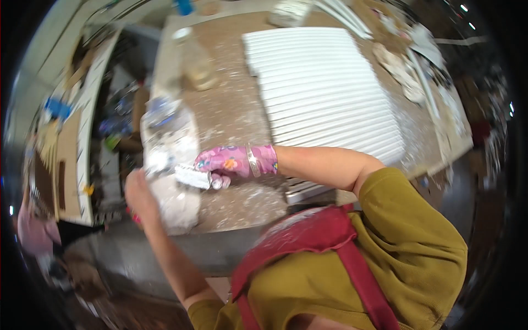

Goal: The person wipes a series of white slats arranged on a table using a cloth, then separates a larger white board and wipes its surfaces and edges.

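My right hand (pixel 226 162), in a pink floral glove, is closed on a whitish block-shaped piece (pixel 192 177) with a pale grey end. The piece is held just over a long white-smeared strip (pixel 175 209) at the table's left edge, and I cannot make out its kind. My left hand (pixel 142 195) is bare and rests by that strip's outer edge; blur hides its fingers. A clear plastic bottle (pixel 164 111) lies or stands on the strip's far part, beside a bright white lump (pixel 160 159).
Many white ribbed strips (pixel 324 88) lie side by side on the brown table (pixel 234 118), which is speckled white. A clear bottle with pale liquid (pixel 195 60) stands at the far left. A crumpled cloth (pixel 399 71) lies to the right. A shelf unit (pixel 91 115) stands left.
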The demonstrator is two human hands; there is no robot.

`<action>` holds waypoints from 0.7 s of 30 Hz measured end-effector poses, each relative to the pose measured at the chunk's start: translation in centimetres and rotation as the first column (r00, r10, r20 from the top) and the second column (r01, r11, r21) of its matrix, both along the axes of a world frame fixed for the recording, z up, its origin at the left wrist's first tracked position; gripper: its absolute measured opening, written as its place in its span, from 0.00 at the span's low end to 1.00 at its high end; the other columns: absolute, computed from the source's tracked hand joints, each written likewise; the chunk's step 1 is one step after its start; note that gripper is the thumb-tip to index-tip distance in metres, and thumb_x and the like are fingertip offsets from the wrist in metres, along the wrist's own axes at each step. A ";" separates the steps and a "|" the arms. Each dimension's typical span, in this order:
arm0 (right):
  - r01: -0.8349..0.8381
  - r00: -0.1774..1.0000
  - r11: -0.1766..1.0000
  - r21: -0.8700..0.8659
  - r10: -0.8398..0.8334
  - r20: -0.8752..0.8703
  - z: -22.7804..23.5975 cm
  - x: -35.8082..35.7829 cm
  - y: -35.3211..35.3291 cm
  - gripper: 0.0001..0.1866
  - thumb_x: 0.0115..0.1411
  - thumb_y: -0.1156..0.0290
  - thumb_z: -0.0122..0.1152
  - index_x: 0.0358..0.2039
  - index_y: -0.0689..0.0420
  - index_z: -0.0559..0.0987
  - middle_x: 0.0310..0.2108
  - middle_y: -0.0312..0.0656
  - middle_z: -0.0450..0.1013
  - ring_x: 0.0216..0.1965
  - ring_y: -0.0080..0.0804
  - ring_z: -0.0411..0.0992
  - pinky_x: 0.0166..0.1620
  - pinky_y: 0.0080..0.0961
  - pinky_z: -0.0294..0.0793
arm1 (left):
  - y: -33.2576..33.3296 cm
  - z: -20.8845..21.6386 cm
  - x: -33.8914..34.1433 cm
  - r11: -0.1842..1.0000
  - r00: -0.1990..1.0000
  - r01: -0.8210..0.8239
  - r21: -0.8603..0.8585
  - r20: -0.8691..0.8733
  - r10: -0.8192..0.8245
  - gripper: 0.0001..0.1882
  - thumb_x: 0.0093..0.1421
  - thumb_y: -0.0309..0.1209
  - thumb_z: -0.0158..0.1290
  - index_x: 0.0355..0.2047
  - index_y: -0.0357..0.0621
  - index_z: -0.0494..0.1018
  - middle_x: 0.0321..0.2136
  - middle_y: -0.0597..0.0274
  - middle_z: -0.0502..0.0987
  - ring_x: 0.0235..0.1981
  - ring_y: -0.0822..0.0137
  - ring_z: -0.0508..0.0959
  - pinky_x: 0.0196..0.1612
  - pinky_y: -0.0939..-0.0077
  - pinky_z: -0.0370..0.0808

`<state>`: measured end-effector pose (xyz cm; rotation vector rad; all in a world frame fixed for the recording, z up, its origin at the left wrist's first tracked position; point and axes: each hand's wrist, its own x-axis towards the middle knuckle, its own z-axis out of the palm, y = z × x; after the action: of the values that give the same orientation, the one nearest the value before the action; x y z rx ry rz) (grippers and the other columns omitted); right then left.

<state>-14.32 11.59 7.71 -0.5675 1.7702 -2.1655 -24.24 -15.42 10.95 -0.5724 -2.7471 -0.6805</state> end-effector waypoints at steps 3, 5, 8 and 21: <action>0.301 0.888 0.904 -0.305 -0.150 0.434 -0.7 6.7 6.7 0.29 0.59 0.68 0.62 0.58 0.62 0.65 0.41 0.43 0.72 0.34 0.22 0.74 0.36 0.11 0.76 | 3.3 0.8 2.1 0.997 0.950 0.011 -0.082 -0.312 -0.037 0.17 0.63 0.26 0.47 0.52 0.35 0.68 0.49 0.46 0.72 0.50 0.50 0.71 0.52 0.67 0.66; 0.584 0.743 0.755 -0.298 -0.348 0.572 3.7 12.1 12.0 0.25 0.58 0.62 0.63 0.52 0.59 0.69 0.35 0.39 0.73 0.29 0.21 0.73 0.29 0.14 0.76 | 3.9 -0.4 5.2 0.992 0.985 0.119 0.049 -0.131 -0.112 0.21 0.61 0.25 0.47 0.56 0.35 0.65 0.53 0.47 0.69 0.53 0.53 0.69 0.54 0.68 0.65; 0.844 0.530 0.491 -0.217 -0.695 0.486 2.8 20.7 21.1 0.17 0.60 0.62 0.57 0.46 0.56 0.70 0.30 0.36 0.72 0.29 0.24 0.72 0.33 0.20 0.76 | 7.6 -3.1 11.0 0.943 0.829 0.160 0.291 0.480 -0.289 0.29 0.58 0.20 0.44 0.62 0.32 0.57 0.58 0.48 0.65 0.57 0.59 0.66 0.58 0.70 0.62; 0.992 -0.009 -0.010 0.128 -1.000 -0.012 -4.8 32.7 19.9 0.26 0.59 0.74 0.60 0.58 0.63 0.66 0.49 0.38 0.68 0.48 0.24 0.68 0.53 0.21 0.67 | 28.3 -6.1 17.9 0.476 0.573 0.808 -0.348 0.276 -0.772 0.42 0.59 0.52 0.49 0.66 0.43 0.51 0.68 0.52 0.49 0.67 0.49 0.52 0.66 0.45 0.45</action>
<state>18.41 31.51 2.87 1.4447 2.5945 -2.6161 -6.31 12.84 4.84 -2.0621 -2.5749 -0.1825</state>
